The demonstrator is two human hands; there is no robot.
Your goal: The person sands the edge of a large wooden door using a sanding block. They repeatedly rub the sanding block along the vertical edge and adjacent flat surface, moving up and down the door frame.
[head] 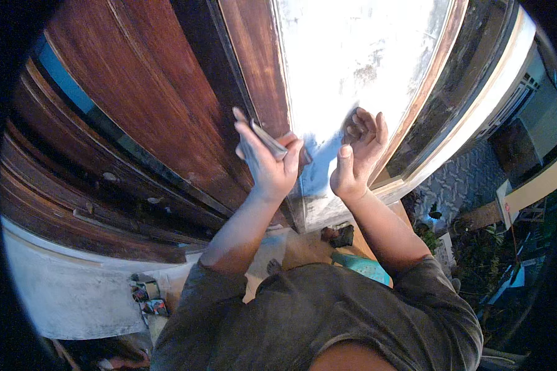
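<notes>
My left hand (269, 160) is raised in front of a brown wooden frame post (260, 69) and grips a small folded grey piece (270, 141), perhaps sandpaper; its exact kind cannot be told. To the right, my right hand (359, 155) is lifted with curled, parted fingers and holds nothing. Behind it stands a brightly lit whitish wall panel (325, 69) with grey smudges, edged by wood strips. Whether the right fingertips touch the panel cannot be told. The hands are apart.
Dark-stained wooden shutters or doors (134, 92) fill the left. Below are a turquoise plastic stool (364, 266), a dark object (341, 235) on the floor and small items (151, 297) by the lower left wall. Plants (482, 255) and patterned paving (455, 185) lie at the right.
</notes>
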